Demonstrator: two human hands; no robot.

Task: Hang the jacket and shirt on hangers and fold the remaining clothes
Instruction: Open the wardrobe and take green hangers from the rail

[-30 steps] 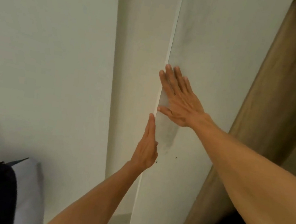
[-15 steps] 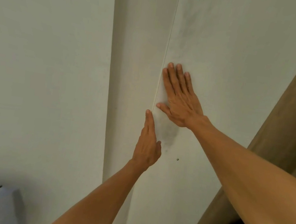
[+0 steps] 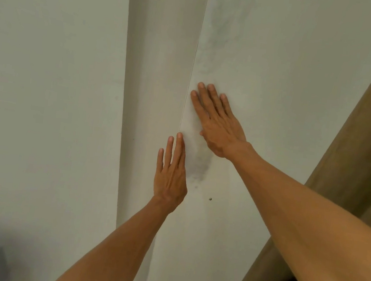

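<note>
Two white panels meet at a thin vertical seam [image 3: 191,70]. The left hand [image 3: 169,180] lies flat on the left panel [image 3: 162,54], fingers straight along the seam, holding nothing. The right hand [image 3: 217,123] presses flat on the right panel [image 3: 283,70], higher up and just beside the seam, also holding nothing. A grey smudge [image 3: 200,166] marks the right panel between the hands. A plain wall [image 3: 47,75] stands to the left and brown wood [image 3: 368,141] to the right. Where the jacket and shirt are cannot be told.
</note>
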